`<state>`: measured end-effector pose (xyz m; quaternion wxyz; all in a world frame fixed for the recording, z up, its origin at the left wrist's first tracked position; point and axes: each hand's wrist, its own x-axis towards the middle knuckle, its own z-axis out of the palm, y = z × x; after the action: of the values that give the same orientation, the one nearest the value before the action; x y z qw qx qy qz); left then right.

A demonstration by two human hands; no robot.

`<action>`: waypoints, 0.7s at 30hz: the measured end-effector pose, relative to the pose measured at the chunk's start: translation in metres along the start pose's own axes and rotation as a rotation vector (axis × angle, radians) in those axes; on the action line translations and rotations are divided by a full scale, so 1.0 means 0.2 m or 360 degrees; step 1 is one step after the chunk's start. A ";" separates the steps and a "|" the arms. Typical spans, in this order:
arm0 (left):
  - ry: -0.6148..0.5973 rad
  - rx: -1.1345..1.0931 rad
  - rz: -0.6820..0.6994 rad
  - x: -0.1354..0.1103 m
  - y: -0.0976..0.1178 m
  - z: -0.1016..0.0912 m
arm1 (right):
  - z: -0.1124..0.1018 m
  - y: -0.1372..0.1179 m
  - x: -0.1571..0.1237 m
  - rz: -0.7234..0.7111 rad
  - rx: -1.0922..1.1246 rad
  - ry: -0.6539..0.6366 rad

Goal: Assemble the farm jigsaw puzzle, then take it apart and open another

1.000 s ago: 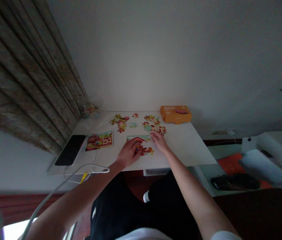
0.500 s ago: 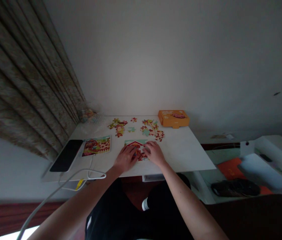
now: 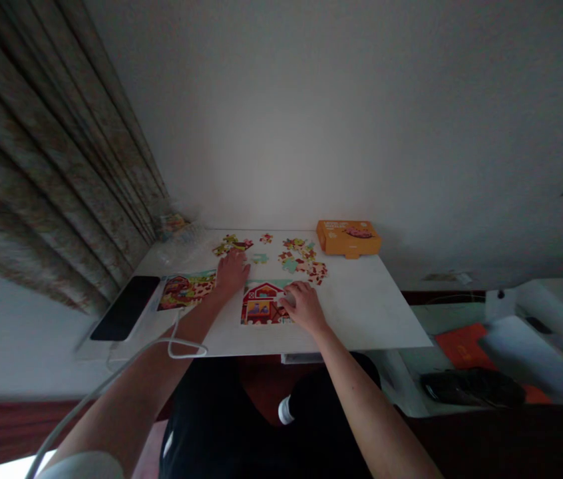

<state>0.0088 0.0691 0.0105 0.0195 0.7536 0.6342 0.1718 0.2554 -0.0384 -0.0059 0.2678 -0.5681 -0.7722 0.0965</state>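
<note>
A partly assembled jigsaw (image 3: 261,303) showing a red barn lies near the front of the white table (image 3: 371,306). My right hand (image 3: 301,305) rests on its right edge with fingers curled down on the pieces. My left hand (image 3: 231,271) has reached forward and lies palm down, fingers closed together, over loose pieces (image 3: 231,245) at the back left. More loose pieces (image 3: 304,256) lie in a cluster at the back right. What the left fingers touch is hidden.
A picture card (image 3: 184,290) lies left of the jigsaw, beside a black phone (image 3: 124,316). An orange box (image 3: 347,237) sits at the table's back right. A white cable (image 3: 152,349) loops over the front edge. Curtains hang at left; a low shelf with clutter stands right.
My left hand left the jigsaw and reached forward to the loose pieces at the back left, uncovering the barn picture. My right hand stayed on the jigsaw's right side.
</note>
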 end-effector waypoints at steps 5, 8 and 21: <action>-0.0300 0.0040 -0.0101 0.07 -0.08 0.01 | 0.00 0.00 0.00 0.0010 -0.0004 -0.0017; -0.0375 0.0002 0.0048 0.04 -0.06 0.05 | -0.01 0.00 0.00 0.0004 0.0002 -0.0011; -0.0206 -0.0228 0.0057 0.18 -0.10 0.02 | 0.01 0.02 0.00 0.0073 0.0074 0.0104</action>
<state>-0.0035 0.1081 0.0107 0.1111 0.7709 0.6043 0.1679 0.2567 -0.0363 -0.0088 0.3036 -0.5821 -0.7474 0.1020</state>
